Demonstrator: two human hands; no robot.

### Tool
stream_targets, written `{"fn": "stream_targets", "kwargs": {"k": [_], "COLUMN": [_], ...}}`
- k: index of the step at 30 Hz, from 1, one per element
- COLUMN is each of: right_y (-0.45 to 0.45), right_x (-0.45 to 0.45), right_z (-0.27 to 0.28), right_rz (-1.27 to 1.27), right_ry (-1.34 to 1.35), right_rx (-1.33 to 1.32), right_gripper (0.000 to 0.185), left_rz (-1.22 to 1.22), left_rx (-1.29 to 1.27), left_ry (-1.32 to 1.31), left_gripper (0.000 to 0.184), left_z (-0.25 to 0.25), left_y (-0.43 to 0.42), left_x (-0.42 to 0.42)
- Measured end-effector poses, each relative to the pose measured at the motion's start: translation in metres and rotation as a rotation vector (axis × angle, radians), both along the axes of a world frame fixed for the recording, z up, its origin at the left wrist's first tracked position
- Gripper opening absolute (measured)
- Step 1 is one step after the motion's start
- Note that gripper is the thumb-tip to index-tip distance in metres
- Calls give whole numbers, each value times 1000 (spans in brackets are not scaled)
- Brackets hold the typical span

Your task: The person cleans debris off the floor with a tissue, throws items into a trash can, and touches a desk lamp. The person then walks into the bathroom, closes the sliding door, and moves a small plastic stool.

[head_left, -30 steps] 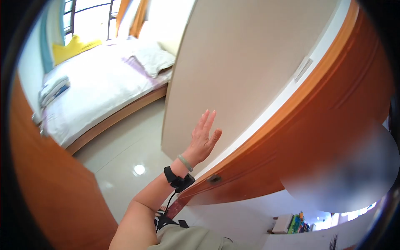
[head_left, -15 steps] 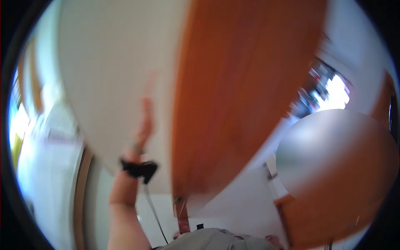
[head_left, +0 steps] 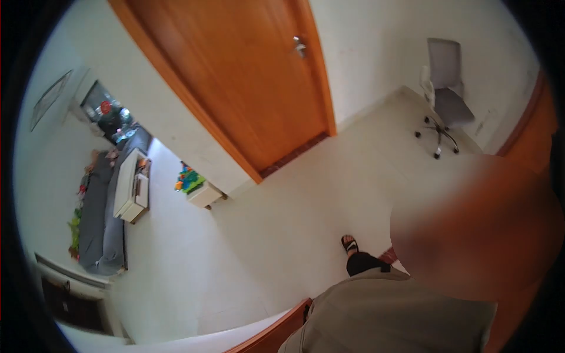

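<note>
Neither of my hands shows in the head view at this moment. At the lower right my olive-grey shirt (head_left: 388, 312) fills the bottom of the view. One foot in a black sandal (head_left: 349, 243) stands on the pale tiled floor (head_left: 282, 229), below a dark trouser leg (head_left: 366, 263). A brown wooden edge (head_left: 276, 332) lies close beside my body at the bottom. A large blurred oval covers the right side and hides what is behind it.
A closed wooden door (head_left: 235, 76) with a metal handle (head_left: 299, 46) is ahead. A grey office chair (head_left: 447, 94) stands in the right corner. On the left are a white cabinet (head_left: 205, 195) with colourful toys (head_left: 189, 179), a low white table (head_left: 130, 182) and a grey sofa (head_left: 97, 206).
My view has swung away from a close wooden door frame and wall to the wider room. The raised hand with a black wrist strap has gone out of view.
</note>
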State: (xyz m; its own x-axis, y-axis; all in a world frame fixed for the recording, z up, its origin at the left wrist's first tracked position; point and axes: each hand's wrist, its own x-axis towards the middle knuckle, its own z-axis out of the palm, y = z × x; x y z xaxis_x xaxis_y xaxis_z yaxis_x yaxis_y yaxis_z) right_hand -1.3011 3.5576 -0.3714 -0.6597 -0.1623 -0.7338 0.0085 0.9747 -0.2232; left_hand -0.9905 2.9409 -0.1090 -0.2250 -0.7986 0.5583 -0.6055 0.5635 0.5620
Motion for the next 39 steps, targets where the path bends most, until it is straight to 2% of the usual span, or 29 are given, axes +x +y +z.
{"fn": "stream_targets", "kwargs": {"k": [2,3,4,6,7,8,10,11,12,13,14,16,18,19,21,22,23,24,25,26,27,28,31,34,35,36,37,38,39], "right_y": [9,24,34,63,57,66,88,101,113,129,152,171,206,209,248,250,244,239,249,266,277,283,313,353,357,364,390,420,445], "right_x": [9,10,16,13,-9,-27,-65,-85,-102,-118,-132,-166,-189,-196,-212,-221,-225,-230,-233,-234,-232,-234,-235,-249,-259,-253,-243,-221,-216], "right_z": [-12,1,-25,-116,-49,-79,-91,-82,-76,-84,-109,-78,-103,-62,-155,-129,-100,-73,-82,-110,-104,-90,-86,-76,-57,-40,-71,-95,-100], "right_rz": [17,-309,-328,-227,-220,100,-103,-31,38,-77,96,-39,-393,-654,-312,-219,-630,-684,-704,-745,-775,-916,-1107,-1246,-1221,-1215,-1269,-1278,-1265], "right_ry": [-128,-330,-344,130,-40,50,-23,43,105,124,298,346,329,213,643,546,330,293,224,138,80,-4,-18,-40,28,88,117,166,123], "right_rx": [14,-264,-266,-250,-303,26,-245,-232,-220,-206,-209,-215,-367,-503,-219,-168,-348,-405,-453,-446,-440,-401,-395,-474,-379,-276,-413,-527,-462], "right_gripper": [15,16,16,22,22,18,20,22,24,25,26,19,15,14,15,20,24,21,20,23,25,25,25,26,25,24,19,16,20], "left_rz": [-85,-129,-165,-231,-259,-274,-302,-316,-329,-343,-354,-380,-415,-442,-591,-694,-793,-573,-649,-466,-369,-329,-213,-164,-136,-183,-281,-232,-58], "left_rx": [131,178,235,335,379,426,509,559,605,653,697,769,795,791,637,457,272,303,333,467,613,583,637,730,849,600,667,110,-413], "left_ry": [-146,-220,-292,-453,-532,-602,-745,-820,-889,-954,-1013,-1113,-1207,-1245,-1340,-1389,-1393,-1183,-1177,-1078,-938,-872,-808,-792,-1089,-1451,-1086,-1487,-1391], "left_gripper": [52,51,51,50,49,49,48,48,47,47,46,46,45,44,44,44,43,24,48,62,75,85,98,114,115,112,108,96,89], "left_z": [-63,-91,-118,-167,-188,-206,-236,-248,-259,-268,-274,-286,-291,-293,-296,-295,-299,-295,-299,-290,-277,-267,-239,-242,-209,-301,-259,-240,-239], "left_y": [1,12,18,36,47,60,89,104,118,133,147,171,187,190,179,165,158,149,134,138,146,158,204,234,260,205,225,237,231], "left_x": [-27,-41,-54,-77,-87,-96,-116,-121,-124,-126,-129,-136,-149,-158,-187,-212,-237,-268,-303,-339,-372,-405,-508,-617,-673,-726,-783,-860,-940]}}
